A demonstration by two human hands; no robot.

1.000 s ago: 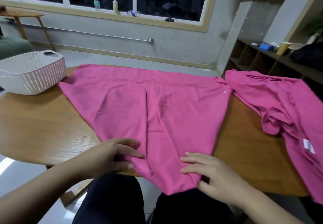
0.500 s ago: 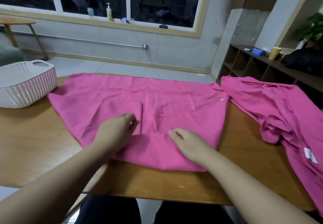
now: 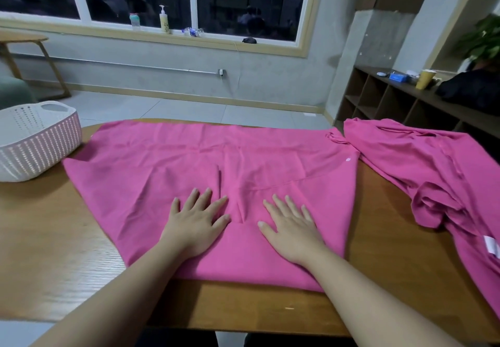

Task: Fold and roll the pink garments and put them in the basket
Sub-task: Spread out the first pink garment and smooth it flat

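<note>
Left hand (image 3: 195, 223): I logged it flat on the cloth, palm down, fingers straight and spread, pressing and gripping nothing. Right hand (image 3: 290, 229): the same, flat and splayed, laid just beside the left with a short vertical crease of fabric between the two. Pink garment (image 3: 173, 168): I recorded it spread wide across the middle of the wooden table (image 3: 48, 241), its near portion folded up so that a straight folded edge ran along the table's near side under both forearms; the far edge reached almost to the table's far rim. A small white dot sat near its right edge, possibly a button or a mark; I could not tell which at this distance. Second pink garment (image 3: 438, 173): loose and rumpled at the right end of the table, its left corner touching or nearly touching the first one's far right corner, with a white label (image 3: 491, 248) showing near its lower edge. White basket (image 3: 35, 141): perforated plastic, standing upright at the table's far left corner, just beside the spread garment's left tip. Background items I noted: a window sill with bottles (image 3: 164, 20), and an open wooden shelf unit (image 3: 384, 97) on the right carrying a yellow cup (image 3: 424, 79).
</note>
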